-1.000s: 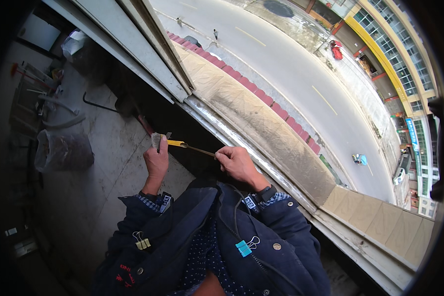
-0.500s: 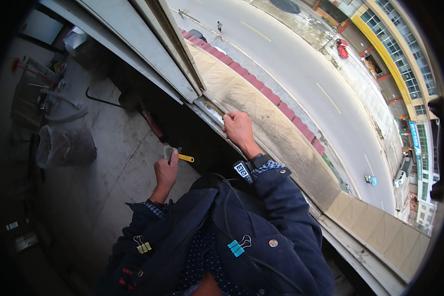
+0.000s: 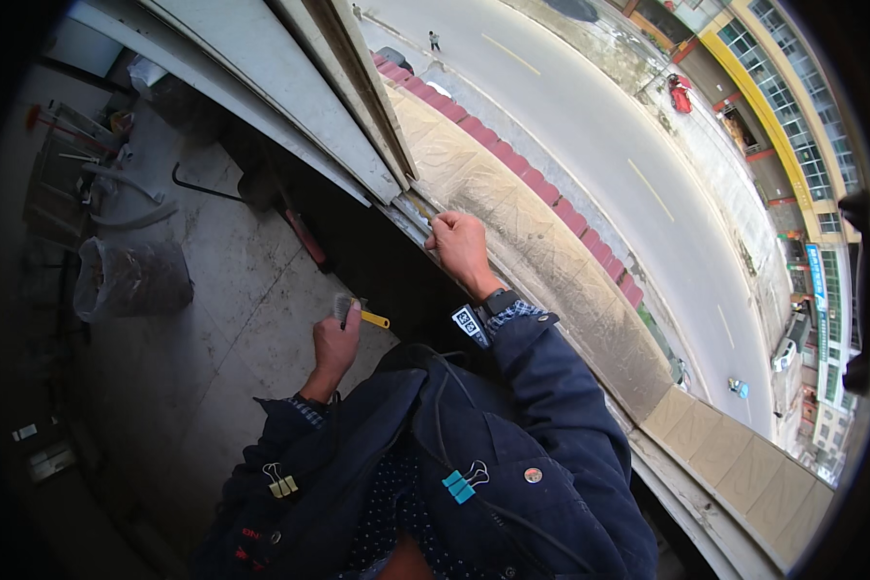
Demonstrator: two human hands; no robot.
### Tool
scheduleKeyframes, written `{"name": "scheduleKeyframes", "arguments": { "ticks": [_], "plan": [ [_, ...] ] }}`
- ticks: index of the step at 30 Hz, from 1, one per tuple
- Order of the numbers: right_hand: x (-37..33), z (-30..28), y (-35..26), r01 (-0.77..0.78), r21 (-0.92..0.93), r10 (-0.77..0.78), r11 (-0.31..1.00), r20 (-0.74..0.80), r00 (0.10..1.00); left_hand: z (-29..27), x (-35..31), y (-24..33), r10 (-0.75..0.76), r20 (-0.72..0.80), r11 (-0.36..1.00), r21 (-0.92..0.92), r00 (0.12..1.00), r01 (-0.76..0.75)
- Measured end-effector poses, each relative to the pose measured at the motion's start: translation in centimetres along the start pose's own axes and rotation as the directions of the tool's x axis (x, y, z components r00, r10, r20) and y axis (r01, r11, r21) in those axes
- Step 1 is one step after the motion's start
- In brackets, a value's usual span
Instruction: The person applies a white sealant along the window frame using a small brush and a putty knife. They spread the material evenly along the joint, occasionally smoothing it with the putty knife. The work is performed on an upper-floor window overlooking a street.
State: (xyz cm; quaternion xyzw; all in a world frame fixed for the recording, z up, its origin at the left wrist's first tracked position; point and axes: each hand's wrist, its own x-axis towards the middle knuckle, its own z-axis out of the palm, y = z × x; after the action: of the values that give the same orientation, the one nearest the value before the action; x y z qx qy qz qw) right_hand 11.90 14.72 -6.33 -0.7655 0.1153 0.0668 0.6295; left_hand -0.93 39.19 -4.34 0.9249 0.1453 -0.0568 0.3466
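Observation:
My left hand [image 3: 336,340] is closed around a brush [image 3: 375,319] with a yellow handle and grey bristles, held over the tiled floor. The bristles rise beside my thumb, and the handle sticks out to the right. My right hand [image 3: 462,249] is closed at the window track [image 3: 418,215], its fingertips down at the rail. Whatever those fingers may hold is hidden beneath them. Close to that hand, the sliding window frame [image 3: 377,145] ends at the track. A dark band and a small tag [image 3: 471,326] are at my right wrist.
Beyond the sill lies a dusty beige ledge [image 3: 532,251], with a road [image 3: 609,145] far below. On the floor at left stand a plastic-lined bin [image 3: 133,278] and a curved grey hose [image 3: 135,215]. A red-handled tool [image 3: 305,240] lies near the wall.
The view has shifted slightly. My right hand has moved a little left along the track, still closed. My left hand keeps the brush, its bristles now more upright.

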Motion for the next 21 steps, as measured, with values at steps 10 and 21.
{"name": "scheduleKeyframes", "arguments": {
  "ticks": [10,21],
  "plan": [
    [1.7,-0.5,0.2,0.04,-0.325,-0.037,0.945,0.014,0.999,1.1,-0.4,0.3,-0.006,0.121,1.0,0.011,0.993,0.005],
    [-0.3,-1.8,-0.6,-0.334,0.232,0.333,0.914,0.043,0.942,1.8,-0.5,0.7,0.05,0.133,0.999,0.002,0.99,-0.051]
  ]
}}
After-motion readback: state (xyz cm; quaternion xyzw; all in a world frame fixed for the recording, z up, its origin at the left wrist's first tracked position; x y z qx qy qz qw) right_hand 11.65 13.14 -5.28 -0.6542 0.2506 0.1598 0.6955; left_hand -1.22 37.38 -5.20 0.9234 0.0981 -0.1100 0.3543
